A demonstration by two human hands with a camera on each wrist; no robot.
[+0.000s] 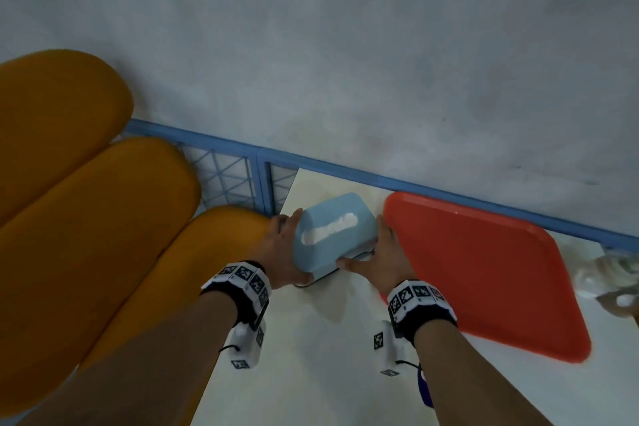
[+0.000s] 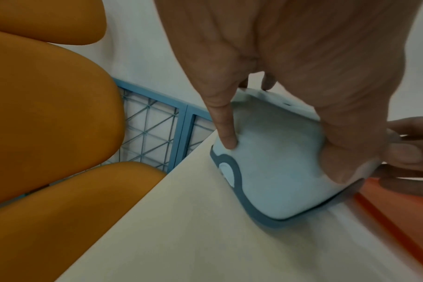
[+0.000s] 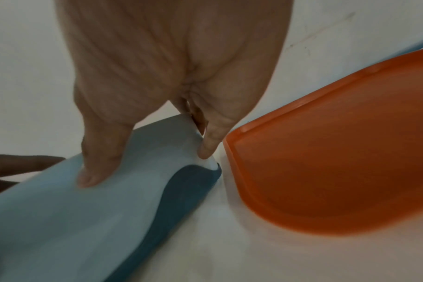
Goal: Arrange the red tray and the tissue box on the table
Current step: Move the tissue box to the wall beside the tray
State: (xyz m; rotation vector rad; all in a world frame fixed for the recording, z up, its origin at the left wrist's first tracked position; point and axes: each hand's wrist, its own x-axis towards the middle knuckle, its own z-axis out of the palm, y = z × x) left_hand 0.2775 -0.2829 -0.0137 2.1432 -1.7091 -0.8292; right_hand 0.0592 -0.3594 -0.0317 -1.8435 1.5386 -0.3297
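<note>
Both hands were on the box [image 1: 333, 232], one at each end. The left hand [image 1: 281, 245] gripped its near-left end, thumb and one finger pressed to the pale blue side, the other fingers hooked over the far edge. The right hand [image 1: 383, 256] clasped the opposite end, thumb on the side and fingers wrapped round the corner. Between them the box sat on the table [image 1: 311, 373], or just off it; I could not tell whether its dark base was touching. White tissue showed through the top slot.

Just right of the right hand lay the red tray [image 1: 484, 273], flat on the table, its near corner almost against that hand's fingers. Left of the left hand stood orange chair backs [image 1: 86, 218], and beyond both hands a blue rail [image 1: 221, 143] ran along the wall.

The risk, as I judged it, was the tight gap on the right: any push that way would drive the knuckles or the box corner into the tray rim and skid the tray out of line. A push to the far left could take the box off the table edge
</note>
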